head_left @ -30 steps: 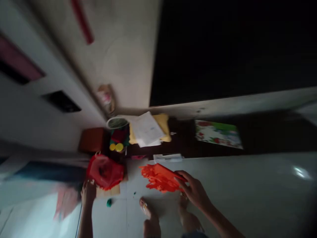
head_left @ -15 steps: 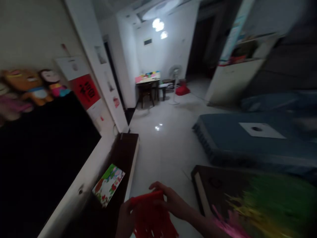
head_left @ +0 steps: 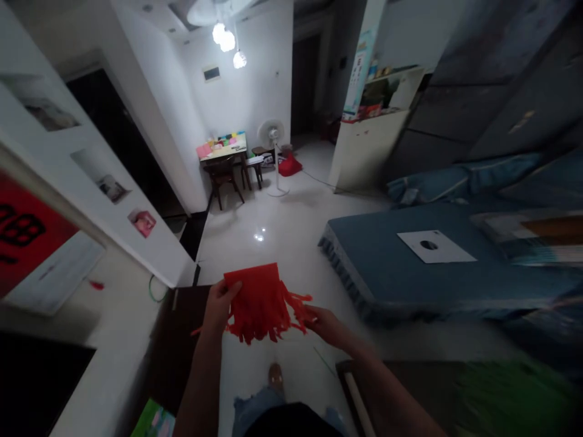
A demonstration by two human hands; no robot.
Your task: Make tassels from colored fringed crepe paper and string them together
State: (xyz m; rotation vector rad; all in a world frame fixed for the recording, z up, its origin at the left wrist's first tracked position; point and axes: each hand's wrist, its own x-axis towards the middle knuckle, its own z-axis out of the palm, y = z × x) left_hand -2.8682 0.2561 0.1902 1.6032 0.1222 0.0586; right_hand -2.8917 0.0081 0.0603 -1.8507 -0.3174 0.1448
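A red fringed paper sheet [head_left: 257, 297] hangs in front of me, with a plain band along its top and cut strips dangling below. My left hand [head_left: 222, 298] pinches it at the upper left corner, thumb on the near face. At the lower right, my right hand [head_left: 319, 321] is closed around a few of the loose strips, drawing them out sideways. The fingertips of my right hand are partly hidden by the strips.
A dark low cabinet [head_left: 177, 340] runs along the left, with a colourful floral item [head_left: 155, 419] on it. To the right are a blue-covered couch [head_left: 364, 261] bearing a white card [head_left: 435, 247], and a dark table [head_left: 410, 379] with green fringe [head_left: 514, 397]. A fan [head_left: 273, 136] stands farther off.
The view has turned right. The red sheet is now raised and spread out. My right hand has left its top edge and moved down to the strips at the right.
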